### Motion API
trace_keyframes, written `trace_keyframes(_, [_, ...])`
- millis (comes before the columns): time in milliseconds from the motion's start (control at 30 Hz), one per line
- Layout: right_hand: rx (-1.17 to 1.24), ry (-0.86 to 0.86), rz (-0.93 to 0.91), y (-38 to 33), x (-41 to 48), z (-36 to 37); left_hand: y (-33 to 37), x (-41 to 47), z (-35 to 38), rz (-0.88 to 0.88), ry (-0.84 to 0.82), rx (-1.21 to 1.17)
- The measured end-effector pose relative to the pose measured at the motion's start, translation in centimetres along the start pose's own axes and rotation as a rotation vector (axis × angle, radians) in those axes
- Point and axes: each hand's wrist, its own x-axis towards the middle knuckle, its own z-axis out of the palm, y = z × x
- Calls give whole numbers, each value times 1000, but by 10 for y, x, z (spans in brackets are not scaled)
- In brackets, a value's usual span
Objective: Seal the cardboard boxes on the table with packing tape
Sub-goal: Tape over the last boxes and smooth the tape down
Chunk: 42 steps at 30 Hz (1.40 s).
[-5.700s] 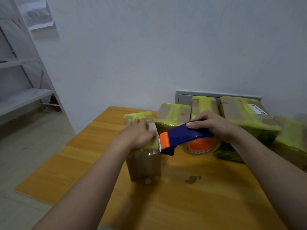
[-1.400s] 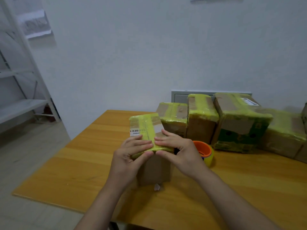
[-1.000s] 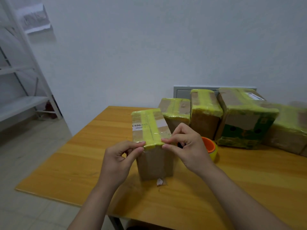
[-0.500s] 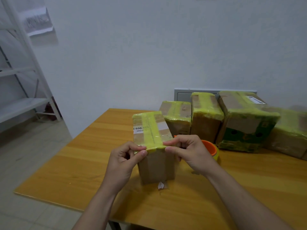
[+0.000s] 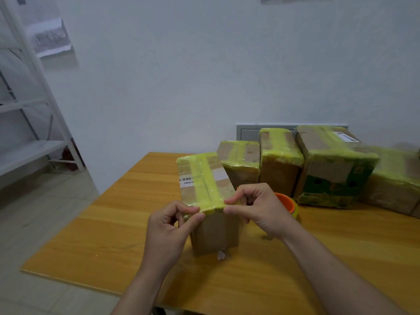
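My left hand (image 5: 167, 228) and right hand (image 5: 259, 208) each pinch the yellow tape (image 5: 204, 180) at the near top edge of the closed cardboard box (image 5: 214, 233), standing upright mid-tabletop (image 5: 113, 235). Other taped boxes (image 5: 279, 155) line the far edge; all contents are hidden.

Yellow-green tape (image 5: 205, 178), brown box (image 5: 214, 233)
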Motion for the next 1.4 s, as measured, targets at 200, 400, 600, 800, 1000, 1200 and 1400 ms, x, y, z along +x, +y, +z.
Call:
trace_keyframes(200, [-104,25,-15,0,9,-3,12,-12,14,-25,133,57])
trace_keyframes(400, [-338,265,196,-5,7,18,32,11,19,127,-11,120])
trace_keyframes(600, [-306,363,277,-2,11,37,-23,112,-24,-277,330,105])
trace_keyframes(800, [-100,334,302,5,29,41,-35,116,-28,-485,-23,-68])
trace_keyframes(1000, [44,230,434,9,48,12,-10,116,-36,-464,-132,198])
trace_keyframes(1200, [62,306,386,12,52,22,1,134,-20,-370,-423,608])
trace_keyframes(1400, [-111,226,315,11,49,13,3,123,-43,-263,-529,629])
